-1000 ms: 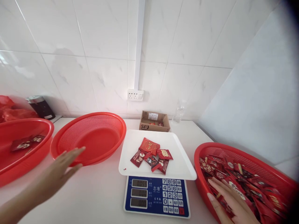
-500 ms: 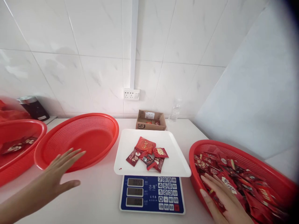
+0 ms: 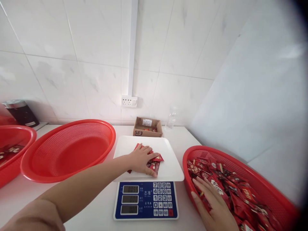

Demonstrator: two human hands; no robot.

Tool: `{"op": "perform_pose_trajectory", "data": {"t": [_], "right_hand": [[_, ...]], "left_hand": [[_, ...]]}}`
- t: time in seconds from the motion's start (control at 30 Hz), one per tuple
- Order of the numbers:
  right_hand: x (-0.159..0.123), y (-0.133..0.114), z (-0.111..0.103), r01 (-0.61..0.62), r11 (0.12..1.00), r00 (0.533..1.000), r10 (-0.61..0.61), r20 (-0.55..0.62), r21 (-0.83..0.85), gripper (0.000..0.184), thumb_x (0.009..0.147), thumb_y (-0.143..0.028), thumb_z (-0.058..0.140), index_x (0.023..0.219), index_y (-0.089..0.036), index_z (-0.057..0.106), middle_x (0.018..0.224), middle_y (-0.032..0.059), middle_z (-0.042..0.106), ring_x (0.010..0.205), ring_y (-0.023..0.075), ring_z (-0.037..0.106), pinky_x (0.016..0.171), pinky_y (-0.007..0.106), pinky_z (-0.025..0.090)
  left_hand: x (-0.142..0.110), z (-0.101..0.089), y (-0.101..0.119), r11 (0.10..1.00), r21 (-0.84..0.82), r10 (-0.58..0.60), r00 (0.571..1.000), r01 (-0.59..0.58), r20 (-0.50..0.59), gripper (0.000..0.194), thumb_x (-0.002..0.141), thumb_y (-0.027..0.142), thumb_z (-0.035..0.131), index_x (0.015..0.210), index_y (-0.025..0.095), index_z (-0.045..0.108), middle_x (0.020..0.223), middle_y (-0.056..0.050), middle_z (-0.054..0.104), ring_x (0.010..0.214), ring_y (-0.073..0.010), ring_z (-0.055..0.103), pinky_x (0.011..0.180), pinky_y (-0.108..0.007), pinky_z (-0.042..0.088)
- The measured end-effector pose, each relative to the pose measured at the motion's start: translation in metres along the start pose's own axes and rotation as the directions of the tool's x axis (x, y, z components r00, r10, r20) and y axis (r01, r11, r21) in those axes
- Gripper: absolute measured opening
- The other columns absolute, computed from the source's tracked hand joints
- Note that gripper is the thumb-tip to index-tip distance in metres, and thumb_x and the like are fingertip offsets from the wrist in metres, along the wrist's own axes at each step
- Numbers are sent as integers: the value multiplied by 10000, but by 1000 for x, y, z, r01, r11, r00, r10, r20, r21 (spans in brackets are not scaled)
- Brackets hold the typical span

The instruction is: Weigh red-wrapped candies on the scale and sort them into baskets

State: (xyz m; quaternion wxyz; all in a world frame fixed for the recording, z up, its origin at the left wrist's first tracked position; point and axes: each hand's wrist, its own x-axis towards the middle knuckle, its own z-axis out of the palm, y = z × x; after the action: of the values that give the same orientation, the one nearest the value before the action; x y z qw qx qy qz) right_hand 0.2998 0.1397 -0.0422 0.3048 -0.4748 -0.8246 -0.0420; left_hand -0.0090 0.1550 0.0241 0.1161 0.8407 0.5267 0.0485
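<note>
My left hand point(image 3: 141, 159) reaches across to the scale's white tray point(image 3: 169, 168). It lies palm down, fingers spread, over several small red snack packets point(image 3: 154, 166) and hides most of them. Below the tray, the blue panel of the digital scale point(image 3: 146, 208) shows lit-grey displays and a keypad. At the right, my right hand point(image 3: 214, 203) rests on the near side of a red basket point(image 3: 190, 151), fingers stretched out over the packets point(image 3: 237, 189) heaped inside. Nothing is visibly gripped in it.
A red perforated basket point(image 3: 31, 173) with a bare bottom stands left of the scale. Another red basket point(image 3: 29, 133) with some packets is at the far left. Behind are a cardboard box point(image 3: 148, 132), a clear plastic bottle point(image 3: 170, 118) and a dark canister point(image 3: 22, 114).
My left hand has moved right, from over the middle red basket onto the packets on the scale tray. My right hand stays at its basket. The view has shifted slightly.
</note>
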Motion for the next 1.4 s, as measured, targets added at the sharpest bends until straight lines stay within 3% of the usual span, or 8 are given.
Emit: {"op": "perform_pose_trajectory", "data": {"t": [0.13, 0.37, 0.6, 0.9, 1.0, 1.1, 1.2, 1.4], "right_hand": [[2, -2, -3, 64, 997, 998, -64, -1, -33, 429, 916, -455, 397, 1156, -183, 625, 1224, 82, 644, 1137, 282, 593, 866, 457, 565], [4, -9, -6, 77, 997, 996, -78, -50, -30, 440, 924, -468, 371, 1125, -178, 634, 1190, 87, 662, 1089, 269, 626, 833, 433, 585], [3, -6, -7, 65, 998, 995, -66, -80, -24, 444, 923, -486, 360, 1099, -195, 645, 1167, 83, 674, 1062, 252, 643, 827, 398, 589], [1, -2, -7, 63, 998, 998, -63, -28, -6, 426, 914, -474, 389, 1125, -201, 640, 1206, 81, 656, 1103, 245, 621, 851, 371, 576], [1, 2, -2, 71, 997, 997, -71, -7, 15, 433, 906, -483, 402, 1139, -201, 635, 1230, 80, 642, 1112, 250, 615, 861, 380, 571], [1, 5, 0, 56, 998, 998, -56, -3, 33, 442, 897, -503, 406, 1133, -213, 642, 1233, 71, 641, 1095, 256, 624, 866, 399, 567], [2, 5, -2, 33, 999, 999, -34, 6, 36, 441, 893, -515, 406, 1119, -228, 654, 1226, 62, 647, 1093, 254, 625, 867, 387, 565], [0, 2, -7, 30, 999, 999, -30, 18, 26, 425, 904, -478, 415, 1149, -215, 641, 1245, 63, 634, 1132, 251, 602, 883, 381, 561]], "left_hand": [[11, 0, 4, 999, 39, -1, 999, 3, -49, 587, 776, 643, 534, 1195, 232, 553, 1120, -118, 589, 1076, -307, 533, 939, -483, 385], [21, 2, 0, 994, 0, -110, 979, 112, -174, 303, 904, 412, 507, 1027, 148, 591, 969, -57, 622, 867, -177, 602, 783, -385, 502], [27, -24, -6, 932, -199, -362, 814, 303, -455, 311, 929, 415, 459, 1014, 142, 580, 855, -31, 623, 719, -136, 600, 679, -321, 514], [-83, -79, -38, 832, -178, -538, 687, 525, -490, 407, 864, 575, 389, 893, 227, 599, 649, -4, 606, 593, -182, 542, 522, -280, 352], [-119, -75, -56, 788, -124, -597, 698, 603, -396, 467, 853, 596, 383, 999, 212, 606, 777, -54, 668, 688, -258, 608, 606, -354, 431], [-130, -59, -56, 801, -75, -584, 749, 594, -313, 575, 832, 586, 447, 1259, 206, 511, 1248, -143, 588, 1124, -385, 528, 895, -531, 404], [-119, -38, -32, 857, -98, -515, 834, 506, -200, 657, 870, 596, 379, 1414, 230, 336, 1490, -122, 343, 1361, -334, 300, 1073, -523, 278], [-68, -3, 31, 936, -206, -285, 958, 285, 31, 682, 886, 635, 283, 1469, 300, 167, 1561, -72, 167, 1414, -261, 194, 1094, -485, 297]]}}
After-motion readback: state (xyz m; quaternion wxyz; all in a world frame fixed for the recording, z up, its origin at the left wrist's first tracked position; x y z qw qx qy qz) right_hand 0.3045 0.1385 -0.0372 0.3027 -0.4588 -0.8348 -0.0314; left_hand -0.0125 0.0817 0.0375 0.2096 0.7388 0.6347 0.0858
